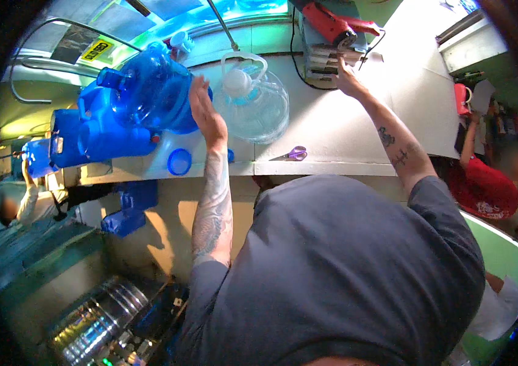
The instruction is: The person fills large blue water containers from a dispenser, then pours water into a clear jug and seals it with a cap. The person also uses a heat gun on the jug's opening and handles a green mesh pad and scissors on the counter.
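Observation:
My left hand (208, 114) is flat with its fingers extended, at the base of a large clear-blue water bottle (149, 91) lying on its side. It overlaps the bottle in view; I cannot tell if it presses on it. To its right stands a clear round water jug (259, 110) with a white cap and handle. My right hand (349, 81) reaches to a stack of thin flat pieces (323, 59) in a grey holder, fingertips at its edge. Whether a piece is pinched is unclear. A red heat gun (327, 25) lies above the stack.
Purple-handled scissors (296, 153) and a blue cap (179, 162) lie near the edge of the white counter (345, 151). Blue slim containers (112, 142) stand at left. A black cord (296, 68) loops beside the holder. People are at left (34, 201) and right (492, 187).

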Tool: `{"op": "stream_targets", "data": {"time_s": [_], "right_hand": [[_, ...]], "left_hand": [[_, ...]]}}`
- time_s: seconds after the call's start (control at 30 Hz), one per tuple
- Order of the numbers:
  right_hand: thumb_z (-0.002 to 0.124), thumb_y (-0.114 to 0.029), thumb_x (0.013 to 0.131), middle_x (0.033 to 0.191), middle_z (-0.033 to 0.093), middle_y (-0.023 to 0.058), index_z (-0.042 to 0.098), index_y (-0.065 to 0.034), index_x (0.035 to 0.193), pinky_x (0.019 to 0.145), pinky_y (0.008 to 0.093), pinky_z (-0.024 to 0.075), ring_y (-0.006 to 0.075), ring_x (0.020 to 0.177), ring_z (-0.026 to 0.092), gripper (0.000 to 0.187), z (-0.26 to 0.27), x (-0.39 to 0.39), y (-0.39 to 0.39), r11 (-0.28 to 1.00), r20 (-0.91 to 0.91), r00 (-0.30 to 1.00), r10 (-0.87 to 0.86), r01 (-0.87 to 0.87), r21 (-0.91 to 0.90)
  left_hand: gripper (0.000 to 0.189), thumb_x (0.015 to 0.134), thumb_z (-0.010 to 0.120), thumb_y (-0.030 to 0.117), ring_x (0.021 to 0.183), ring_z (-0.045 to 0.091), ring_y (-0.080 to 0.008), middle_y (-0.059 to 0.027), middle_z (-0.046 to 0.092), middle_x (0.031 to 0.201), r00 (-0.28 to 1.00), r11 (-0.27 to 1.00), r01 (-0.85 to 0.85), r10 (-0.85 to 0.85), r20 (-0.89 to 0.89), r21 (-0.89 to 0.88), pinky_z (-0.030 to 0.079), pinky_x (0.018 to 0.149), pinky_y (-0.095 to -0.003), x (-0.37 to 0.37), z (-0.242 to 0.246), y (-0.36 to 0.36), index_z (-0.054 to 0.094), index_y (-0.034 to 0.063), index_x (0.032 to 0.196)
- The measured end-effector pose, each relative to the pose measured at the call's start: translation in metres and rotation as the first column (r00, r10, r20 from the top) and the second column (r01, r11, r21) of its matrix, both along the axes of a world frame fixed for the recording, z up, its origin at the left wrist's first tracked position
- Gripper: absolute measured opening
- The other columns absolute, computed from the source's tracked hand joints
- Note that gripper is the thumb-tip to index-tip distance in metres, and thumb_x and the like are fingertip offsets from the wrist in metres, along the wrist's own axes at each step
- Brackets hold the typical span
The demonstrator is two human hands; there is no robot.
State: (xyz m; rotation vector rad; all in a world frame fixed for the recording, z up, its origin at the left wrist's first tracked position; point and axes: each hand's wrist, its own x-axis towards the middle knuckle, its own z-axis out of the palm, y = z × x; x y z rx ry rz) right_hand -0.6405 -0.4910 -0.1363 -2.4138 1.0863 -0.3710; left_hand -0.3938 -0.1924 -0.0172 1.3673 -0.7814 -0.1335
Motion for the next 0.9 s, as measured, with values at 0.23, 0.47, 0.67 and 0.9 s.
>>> {"op": "stream_targets", "data": {"time_s": [0.23,0.47,0.67,0.9], "right_hand": [[0.061,-0.018,0.095,0.101,0.066,0.0251,0.05,0.0042,0.131,0.092,0.0508,0.0493,0.0446,0.106,0.06,0.044,0.015,-0.024,0.011,0.867,-0.379,0.839,0.391,-0.474,-0.155],[0.067,-0.021,0.091,0.091,0.066,0.021,0.065,-0.001,0.099,0.075,0.0463,0.0515,0.0379,0.084,0.063,0.022,0.085,-0.066,0.026,0.897,0.107,0.934,0.342,-0.358,0.258],[0.07,-0.012,0.084,0.104,0.058,0.0202,0.066,-0.0015,0.1,0.087,0.0467,0.0483,0.0388,0.102,0.057,0.019,0.018,-0.002,-0.011,0.972,0.038,0.988,0.149,-0.139,-0.19],[0.067,-0.007,0.089,0.101,0.067,0.0117,0.073,-0.0053,0.103,0.083,0.0415,0.053,0.0307,0.094,0.066,0.016,0.058,-0.016,-0.004,0.897,0.353,0.917,0.186,-0.012,-0.441]], "left_hand": [[0.045,0.1,0.061,0.025,0.113,0.058,-0.0158,-0.0101,0.063,0.121,0.977,0.985,0.015,0.023,-0.211,0.174,0.045,0.098,-0.03,-0.018,0.049,-0.033,0.055,-0.0019,0.136],[0.038,0.094,0.069,0.013,0.09,0.058,-0.009,-0.0023,0.062,0.102,0.909,0.998,-0.012,-0.016,-0.417,-0.062,0.048,0.08,-0.025,0.004,0.036,-0.036,0.061,0.0012,0.128],[0.029,0.093,0.068,0.007,0.087,0.058,-0.009,-0.0014,0.063,0.098,0.903,0.995,-0.016,-0.027,-0.428,-0.097,0.047,0.079,-0.0232,0.006,0.031,-0.032,0.063,0.0027,0.122],[0.021,0.1,0.059,0.019,0.082,0.056,-0.0106,-0.0017,0.062,0.095,0.892,0.998,-0.069,0.069,-0.447,0.017,0.047,0.076,-0.0265,-0.001,0.004,0.028,0.064,0.0036,0.113]]}}
